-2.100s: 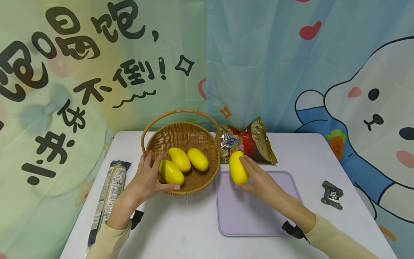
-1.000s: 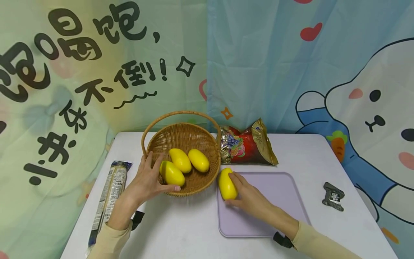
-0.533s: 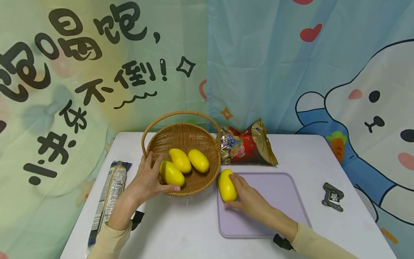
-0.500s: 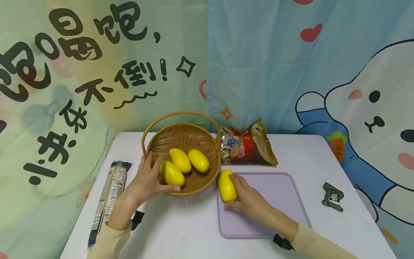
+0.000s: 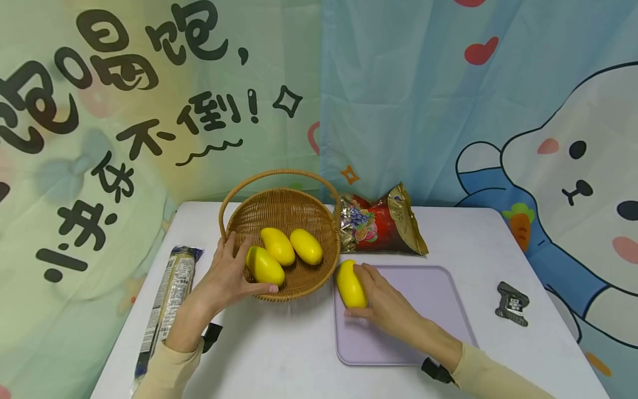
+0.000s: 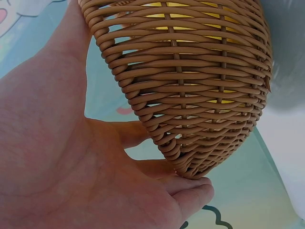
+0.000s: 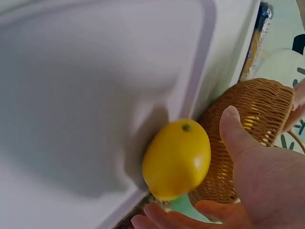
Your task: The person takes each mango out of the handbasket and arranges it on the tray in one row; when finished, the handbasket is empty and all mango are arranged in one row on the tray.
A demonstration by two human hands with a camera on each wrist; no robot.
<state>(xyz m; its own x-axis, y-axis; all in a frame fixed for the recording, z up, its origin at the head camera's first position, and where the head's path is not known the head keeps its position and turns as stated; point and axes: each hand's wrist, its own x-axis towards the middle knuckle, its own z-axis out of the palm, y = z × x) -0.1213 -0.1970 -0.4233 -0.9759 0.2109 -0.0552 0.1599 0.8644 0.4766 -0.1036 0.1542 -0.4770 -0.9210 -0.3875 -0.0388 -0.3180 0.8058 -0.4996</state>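
Note:
My left hand (image 5: 224, 277) grips the near left rim of a brown wicker basket (image 5: 279, 208) with an arched handle. In the left wrist view its fingers reach past the rim of the weave. Inside the basket lie several yellow mangoes, one greenish at its end (image 5: 265, 266). A single yellow mango (image 5: 351, 284) lies at the left edge of the lilac tray (image 5: 413, 332). My right hand (image 5: 386, 299) is beside it; in the right wrist view the thumb stands off the mango (image 7: 177, 160) and the loosely spread fingers are just below it.
Behind the tray lies a red and gold bag (image 5: 384, 224) beside the basket. A long plastic-wrapped packet (image 5: 169, 305) runs along the table's left side. A small dark wrapper (image 5: 512, 303) lies at the right. A printed curtain (image 5: 399, 100) hangs behind the table.
My right hand has brought the mango down and left from above the tray's far edge to the tray's left side, and its grip has loosened. The left hand stays at the basket.

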